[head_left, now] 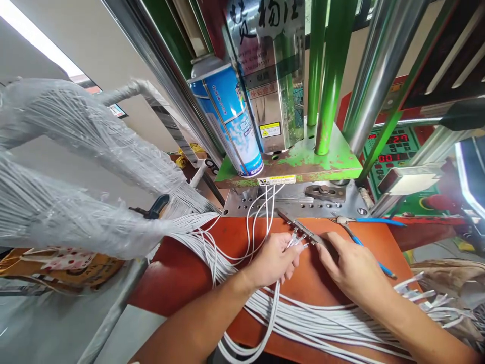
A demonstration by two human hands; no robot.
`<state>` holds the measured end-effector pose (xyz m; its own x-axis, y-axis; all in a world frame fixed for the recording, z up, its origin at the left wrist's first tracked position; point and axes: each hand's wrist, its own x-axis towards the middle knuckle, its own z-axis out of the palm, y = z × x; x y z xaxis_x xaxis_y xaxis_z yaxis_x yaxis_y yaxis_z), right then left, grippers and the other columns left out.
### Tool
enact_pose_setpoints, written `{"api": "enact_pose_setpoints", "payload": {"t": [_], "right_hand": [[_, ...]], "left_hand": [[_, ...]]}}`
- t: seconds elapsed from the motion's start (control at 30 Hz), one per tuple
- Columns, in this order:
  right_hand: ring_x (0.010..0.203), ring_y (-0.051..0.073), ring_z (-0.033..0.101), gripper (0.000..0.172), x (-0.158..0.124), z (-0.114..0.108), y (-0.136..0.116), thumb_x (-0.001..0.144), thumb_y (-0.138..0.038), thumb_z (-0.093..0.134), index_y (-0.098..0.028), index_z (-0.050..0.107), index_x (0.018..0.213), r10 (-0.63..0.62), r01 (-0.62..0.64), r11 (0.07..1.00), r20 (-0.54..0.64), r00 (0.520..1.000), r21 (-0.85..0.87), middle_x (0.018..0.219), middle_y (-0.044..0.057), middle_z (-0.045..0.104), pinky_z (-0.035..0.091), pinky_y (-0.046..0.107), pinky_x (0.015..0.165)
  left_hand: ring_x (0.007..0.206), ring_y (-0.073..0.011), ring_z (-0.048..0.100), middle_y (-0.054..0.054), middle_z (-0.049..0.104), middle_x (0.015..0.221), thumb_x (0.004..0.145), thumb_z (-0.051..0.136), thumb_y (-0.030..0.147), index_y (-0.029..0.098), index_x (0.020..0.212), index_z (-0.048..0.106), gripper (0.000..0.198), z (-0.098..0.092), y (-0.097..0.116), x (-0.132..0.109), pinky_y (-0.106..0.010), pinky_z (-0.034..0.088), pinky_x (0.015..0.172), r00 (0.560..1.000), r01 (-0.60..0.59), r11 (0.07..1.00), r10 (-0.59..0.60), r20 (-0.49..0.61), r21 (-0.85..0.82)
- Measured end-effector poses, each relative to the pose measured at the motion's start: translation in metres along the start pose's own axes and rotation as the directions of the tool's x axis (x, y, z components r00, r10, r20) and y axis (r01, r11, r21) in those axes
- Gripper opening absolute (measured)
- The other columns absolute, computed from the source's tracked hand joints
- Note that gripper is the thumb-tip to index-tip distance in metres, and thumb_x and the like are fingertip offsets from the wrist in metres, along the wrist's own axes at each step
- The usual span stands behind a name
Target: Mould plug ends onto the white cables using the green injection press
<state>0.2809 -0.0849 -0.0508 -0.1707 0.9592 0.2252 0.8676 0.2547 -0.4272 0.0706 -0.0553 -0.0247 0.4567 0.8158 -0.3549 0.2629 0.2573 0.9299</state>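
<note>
My left hand (276,259) is closed around the ends of several white cables, whose metal-tipped ends meet a narrow metal bar with small slots (301,227). The far end of that bar lies by the machine's steel plate (261,205). With fingers and thumb, my right hand (350,263) grips the bar's near end. Between the hands, the fingers partly hide the cable tips. Beyond the right hand lie blue-handled pliers (354,237), spread apart on the brown work surface (231,232). A bundle of white cables (310,323) runs beneath both forearms.
A green press platform (291,164) stands ahead, with a blue spray can (231,121) strapped on it. White cables hang under it. At left, plastic-wrapped cable bundles (94,136) drape over a frame. A control panel (394,151) with red digits sits at right. Cable ends (428,298) gather at lower right.
</note>
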Motion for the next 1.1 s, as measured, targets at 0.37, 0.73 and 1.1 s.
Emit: {"api": "enact_pose_setpoints", "payload": {"t": [0.37,0.73,1.1], "right_hand": [[0.069,0.023,0.069,0.035,0.000,0.008,-0.004,0.107,-0.039,0.031,-0.020,0.059,0.100,-0.085,0.091,0.993,0.081,0.993,-0.080,0.085,0.006,0.072,0.033,0.034,0.060],[0.073,0.025,0.068,0.037,0.000,0.004,-0.004,0.107,-0.043,0.030,-0.020,0.058,0.098,-0.118,0.115,0.993,0.167,0.979,0.028,0.082,0.006,0.069,0.039,0.035,0.065],[0.070,0.020,0.066,0.033,0.004,0.000,-0.002,0.107,-0.043,0.037,-0.021,0.062,0.101,-0.076,0.074,0.994,0.016,0.997,0.083,0.082,0.004,0.070,0.041,0.033,0.066]], "left_hand": [[0.036,-0.0073,0.046,0.002,0.055,0.053,0.095,0.055,0.049,0.017,0.073,0.057,0.039,0.003,0.003,-0.001,-0.017,0.036,0.034,0.997,0.069,0.995,-0.070,0.014,0.069],[0.035,-0.0085,0.044,0.003,0.051,0.052,0.095,0.052,0.042,0.019,0.069,0.052,0.035,0.011,0.003,0.003,-0.019,0.032,0.033,0.994,0.076,0.995,-0.072,-0.077,0.059],[0.044,-0.0085,0.047,0.003,0.056,0.055,0.098,0.048,0.039,0.019,0.072,0.051,0.033,-0.013,0.003,0.009,-0.021,0.034,0.046,0.979,-0.031,0.952,0.091,-0.185,0.306]]}}
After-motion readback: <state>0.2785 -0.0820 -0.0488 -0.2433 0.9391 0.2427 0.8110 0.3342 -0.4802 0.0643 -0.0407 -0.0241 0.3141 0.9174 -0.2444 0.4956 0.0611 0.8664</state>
